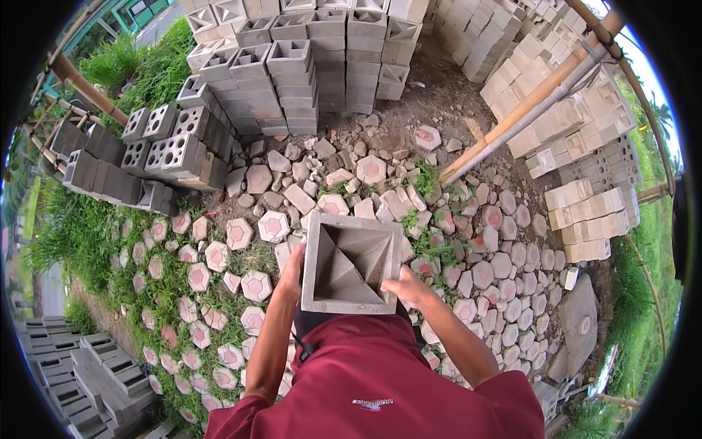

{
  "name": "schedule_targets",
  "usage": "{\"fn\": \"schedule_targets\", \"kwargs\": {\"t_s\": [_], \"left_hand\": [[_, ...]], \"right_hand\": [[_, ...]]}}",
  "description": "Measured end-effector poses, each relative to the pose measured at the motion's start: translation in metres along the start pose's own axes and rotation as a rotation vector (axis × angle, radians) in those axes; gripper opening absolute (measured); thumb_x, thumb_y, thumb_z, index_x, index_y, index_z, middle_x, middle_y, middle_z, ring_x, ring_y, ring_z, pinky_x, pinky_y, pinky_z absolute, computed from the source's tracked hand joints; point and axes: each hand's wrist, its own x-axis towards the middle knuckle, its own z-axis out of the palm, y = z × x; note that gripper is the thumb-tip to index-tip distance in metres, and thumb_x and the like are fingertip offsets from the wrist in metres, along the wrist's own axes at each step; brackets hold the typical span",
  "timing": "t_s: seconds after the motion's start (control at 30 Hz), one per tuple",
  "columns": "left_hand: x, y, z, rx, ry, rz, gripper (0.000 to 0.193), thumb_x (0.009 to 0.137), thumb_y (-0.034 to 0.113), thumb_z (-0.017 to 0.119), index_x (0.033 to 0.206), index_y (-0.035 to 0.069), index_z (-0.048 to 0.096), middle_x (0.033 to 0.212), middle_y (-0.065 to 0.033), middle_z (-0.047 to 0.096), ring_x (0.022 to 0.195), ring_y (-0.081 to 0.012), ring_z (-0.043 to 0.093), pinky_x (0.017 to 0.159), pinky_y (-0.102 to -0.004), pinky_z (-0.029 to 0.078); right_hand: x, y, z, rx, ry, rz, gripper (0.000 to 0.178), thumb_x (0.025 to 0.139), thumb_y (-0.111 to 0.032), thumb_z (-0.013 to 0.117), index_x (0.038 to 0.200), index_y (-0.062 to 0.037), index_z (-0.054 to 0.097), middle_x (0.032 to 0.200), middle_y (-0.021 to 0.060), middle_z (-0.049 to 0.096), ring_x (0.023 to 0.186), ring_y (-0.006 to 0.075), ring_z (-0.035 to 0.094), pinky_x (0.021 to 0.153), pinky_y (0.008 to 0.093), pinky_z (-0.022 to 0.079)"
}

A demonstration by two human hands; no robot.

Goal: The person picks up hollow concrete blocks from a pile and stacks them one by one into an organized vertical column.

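Observation:
A square grey concrete vent block (pixel 310 265) is held up in front of my body, its open face with slanted inner fins turned up toward me. My left hand (pixel 292 272) grips its left side, the fingers mostly hidden behind the edge. On the block's lower right side, my right hand (pixel 409 287) is closed with the thumb over the rim. Below the block lies a path of hexagonal pavers (pixel 273 227) with pinkish centres.
Tall stacks of similar vent blocks (pixel 291 73) stand ahead. At left are blocks with round holes (pixel 175 151). More block stacks (pixel 585 216) line the right, beside a slanting bamboo pole (pixel 526 102). Rubble (pixel 300 172) and grass cover the ground; grey blocks (pixel 95 373) lie at lower left.

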Motion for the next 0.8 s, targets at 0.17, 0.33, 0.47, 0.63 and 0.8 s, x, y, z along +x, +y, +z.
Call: {"fn": "schedule_targets", "kwargs": {"t_s": [0.17, 0.33, 0.47, 0.63, 0.8], "left_hand": [[0.100, -0.002, 0.000, -0.073, 0.060, 0.026, 0.055, 0.097, 0.043, 0.037, 0.132, 0.004, 0.048, 0.127, -0.0093, 0.056, 0.115, -0.0210, 0.053, 0.101, -0.0349, 0.040], [0.185, -0.004, -0.010, -0.027, 0.312, -0.045, 0.051, 0.097, 0.041, 0.037, 0.128, 0.003, 0.052, 0.122, -0.0080, 0.058, 0.110, -0.0183, 0.054, 0.098, -0.0328, 0.041], [0.254, 0.021, -0.014, -0.001, 0.398, -0.194, 0.050, 0.097, 0.038, 0.037, 0.125, 0.001, 0.054, 0.118, -0.0094, 0.060, 0.107, -0.0187, 0.055, 0.096, -0.0327, 0.041], [0.338, 0.037, -0.036, -0.069, 0.513, -0.189, 0.048, 0.097, 0.036, 0.037, 0.125, 0.000, 0.054, 0.118, -0.0081, 0.059, 0.107, -0.0183, 0.055, 0.096, -0.0318, 0.041], [0.402, 0.088, -0.034, -0.072, 0.526, -0.298, 0.047, 0.099, 0.038, 0.034, 0.122, 0.003, 0.055, 0.109, -0.0037, 0.059, 0.098, -0.0129, 0.053, 0.090, -0.0285, 0.041]], "right_hand": [[0.123, 0.011, -0.070, 0.008, -0.118, -0.087, 0.034, 0.077, -0.003, 0.060, 0.111, 0.0015, 0.055, 0.092, 0.0029, 0.062, 0.080, 0.0103, 0.057, 0.071, 0.0269, 0.047], [0.217, 0.008, -0.109, 0.074, -0.169, 0.145, 0.061, 0.073, -0.007, 0.061, 0.130, 0.0043, 0.042, 0.112, 0.0109, 0.058, 0.100, 0.0172, 0.055, 0.089, 0.0311, 0.045], [0.283, 0.017, -0.125, 0.215, -0.052, 0.252, 0.058, 0.072, -0.005, 0.063, 0.127, 0.0041, 0.045, 0.109, 0.0109, 0.059, 0.097, 0.0174, 0.057, 0.085, 0.0318, 0.046], [0.381, -0.012, -0.151, 0.163, -0.051, 0.302, 0.063, 0.074, -0.003, 0.062, 0.132, 0.0035, 0.039, 0.114, 0.0119, 0.057, 0.096, 0.0165, 0.057, 0.083, 0.0318, 0.048], [0.461, -0.046, -0.184, 0.122, -0.211, 0.387, 0.054, 0.074, -0.001, 0.059, 0.126, 0.0026, 0.045, 0.111, 0.0061, 0.057, 0.096, 0.0129, 0.055, 0.083, 0.0300, 0.046]]}}
